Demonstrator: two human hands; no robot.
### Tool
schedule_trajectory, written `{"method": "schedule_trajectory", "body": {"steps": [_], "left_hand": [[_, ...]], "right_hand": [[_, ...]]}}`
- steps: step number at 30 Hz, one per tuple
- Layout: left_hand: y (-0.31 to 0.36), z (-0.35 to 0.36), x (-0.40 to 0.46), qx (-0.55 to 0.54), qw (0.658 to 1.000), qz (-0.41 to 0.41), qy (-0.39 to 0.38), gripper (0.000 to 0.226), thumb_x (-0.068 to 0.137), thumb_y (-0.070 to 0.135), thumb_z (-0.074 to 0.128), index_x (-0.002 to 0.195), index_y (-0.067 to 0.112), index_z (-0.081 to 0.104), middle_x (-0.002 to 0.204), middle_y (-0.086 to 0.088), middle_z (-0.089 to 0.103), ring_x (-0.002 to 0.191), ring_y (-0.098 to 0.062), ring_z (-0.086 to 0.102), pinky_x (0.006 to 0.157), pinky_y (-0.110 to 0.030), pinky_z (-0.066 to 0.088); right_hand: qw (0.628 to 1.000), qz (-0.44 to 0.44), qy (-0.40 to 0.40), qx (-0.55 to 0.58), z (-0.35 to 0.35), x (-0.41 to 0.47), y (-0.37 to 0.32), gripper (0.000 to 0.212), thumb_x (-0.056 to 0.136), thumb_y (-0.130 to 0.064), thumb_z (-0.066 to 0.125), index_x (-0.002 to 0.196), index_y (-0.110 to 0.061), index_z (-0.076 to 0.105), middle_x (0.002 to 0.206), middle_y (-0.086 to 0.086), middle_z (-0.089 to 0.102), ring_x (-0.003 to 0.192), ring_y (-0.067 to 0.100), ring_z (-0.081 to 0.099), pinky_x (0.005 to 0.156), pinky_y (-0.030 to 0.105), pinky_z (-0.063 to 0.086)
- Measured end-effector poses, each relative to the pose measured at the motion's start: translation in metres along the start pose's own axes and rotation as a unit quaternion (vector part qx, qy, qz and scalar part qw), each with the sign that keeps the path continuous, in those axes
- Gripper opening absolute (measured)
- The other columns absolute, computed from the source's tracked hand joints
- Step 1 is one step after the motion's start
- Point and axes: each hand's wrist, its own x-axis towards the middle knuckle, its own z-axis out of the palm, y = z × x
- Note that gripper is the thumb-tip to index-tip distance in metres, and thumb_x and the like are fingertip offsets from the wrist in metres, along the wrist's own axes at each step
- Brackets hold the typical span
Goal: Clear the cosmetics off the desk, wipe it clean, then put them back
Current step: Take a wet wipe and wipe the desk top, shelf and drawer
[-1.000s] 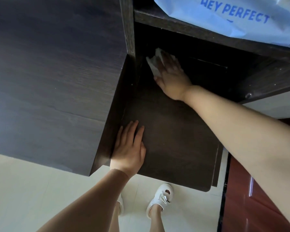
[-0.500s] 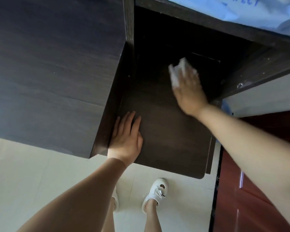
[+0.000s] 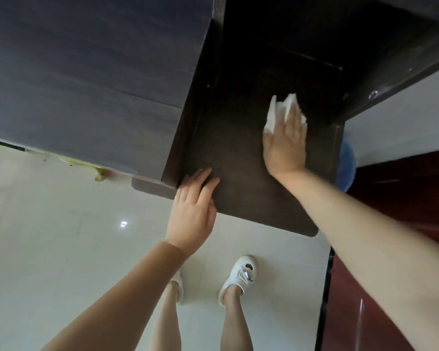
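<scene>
A dark brown desk shelf point(image 3: 241, 173) juts out below a tall dark cabinet side point(image 3: 86, 72). My right hand point(image 3: 285, 145) lies flat on the right part of the shelf, pressing a crumpled white tissue point(image 3: 273, 117) under its fingers. My left hand point(image 3: 193, 211) rests palm down on the shelf's front left corner, fingers spread over the edge and holding nothing. No cosmetics are in view.
Pale glossy floor tiles point(image 3: 61, 249) lie below, with my feet in white shoes point(image 3: 238, 277). A red-brown door point(image 3: 390, 287) stands at the right. Something blue point(image 3: 346, 168) shows past the shelf's right side. A yellowish object point(image 3: 86, 165) peeks out under the cabinet.
My right hand has swept the tissue from the back left of the shelf toward the right side. The view has tilted down, and my left hand now sits at the front corner.
</scene>
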Motion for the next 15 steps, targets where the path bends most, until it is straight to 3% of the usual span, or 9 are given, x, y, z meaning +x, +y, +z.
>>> {"method": "schedule_trajectory", "body": {"steps": [2,4,5,7,9,11,13,15], "left_hand": [[-0.005,-0.009,-0.032,-0.033,0.999,-0.033,0.003,0.038,0.085,0.012,0.037,0.121,0.006,0.049,0.131,-0.018,0.049,0.122,-0.029,0.038,0.104,-0.038,0.031],[-0.015,-0.021,-0.053,-0.058,0.993,-0.102,0.03,0.04,0.086,0.016,0.034,0.123,0.006,0.046,0.13,-0.018,0.048,0.12,-0.027,0.039,0.103,-0.036,0.032],[-0.021,-0.025,-0.057,-0.07,0.986,-0.144,0.053,0.043,0.087,0.019,0.032,0.125,0.005,0.045,0.131,-0.018,0.047,0.12,-0.026,0.039,0.103,-0.036,0.032],[-0.032,-0.032,-0.052,-0.109,0.964,-0.221,0.096,0.046,0.088,0.019,0.033,0.131,0.003,0.039,0.134,-0.017,0.043,0.123,-0.025,0.038,0.106,-0.038,0.032],[-0.038,-0.039,-0.037,-0.159,0.942,-0.265,0.129,0.047,0.09,0.008,0.037,0.136,0.006,0.033,0.139,-0.013,0.036,0.127,-0.023,0.037,0.108,-0.041,0.032],[-0.037,-0.046,-0.021,-0.221,0.906,-0.324,0.156,0.048,0.091,0.003,0.036,0.138,0.011,0.03,0.139,-0.006,0.034,0.126,-0.013,0.035,0.107,-0.032,0.032],[-0.034,-0.051,-0.012,-0.278,0.862,-0.393,0.157,0.047,0.093,0.004,0.034,0.139,0.015,0.03,0.137,-0.001,0.036,0.124,-0.008,0.035,0.1,-0.022,0.03],[-0.031,-0.054,-0.013,-0.294,0.854,-0.405,0.14,0.047,0.093,0.003,0.034,0.139,0.016,0.031,0.137,0.002,0.037,0.122,-0.006,0.035,0.097,-0.019,0.028]], "right_hand": [[0.984,-0.172,-0.043,0.03,0.014,-0.059,-0.027,0.05,0.098,-0.029,0.027,0.146,-0.02,0.019,0.157,0.013,0.007,0.145,0.024,0.003,0.119,0.042,0.004],[0.917,-0.381,-0.121,-0.004,0.016,-0.088,-0.038,0.053,0.096,-0.032,0.027,0.146,-0.015,0.023,0.156,0.013,0.014,0.144,0.022,0.004,0.118,0.038,0.001],[0.888,-0.437,-0.139,-0.025,0.01,-0.075,-0.036,0.054,0.096,-0.032,0.028,0.146,-0.013,0.022,0.156,0.012,0.014,0.143,0.019,0.003,0.118,0.034,-0.003],[0.901,-0.403,-0.151,-0.051,0.003,-0.03,-0.039,0.055,0.097,-0.032,0.029,0.148,-0.014,0.014,0.158,0.009,0.006,0.144,0.018,-0.001,0.116,0.029,-0.007],[0.959,-0.255,-0.125,-0.007,-0.002,0.014,-0.05,0.057,0.098,-0.035,0.026,0.148,-0.013,0.012,0.158,0.011,0.005,0.146,0.024,0.003,0.118,0.033,0.0],[0.981,-0.166,-0.099,0.011,0.0,0.032,-0.067,0.055,0.1,-0.031,0.027,0.148,-0.01,0.011,0.158,0.014,0.004,0.146,0.027,0.002,0.119,0.037,0.002],[0.979,-0.186,-0.084,0.013,0.013,0.005,-0.088,0.057,0.1,-0.027,0.031,0.148,-0.005,0.01,0.157,0.016,0.004,0.146,0.028,0.002,0.119,0.037,0.0],[0.966,-0.242,-0.083,0.027,0.026,-0.046,-0.096,0.057,0.098,-0.023,0.034,0.146,0.0,0.014,0.156,0.02,0.009,0.145,0.031,0.008,0.118,0.035,-0.002]]}}
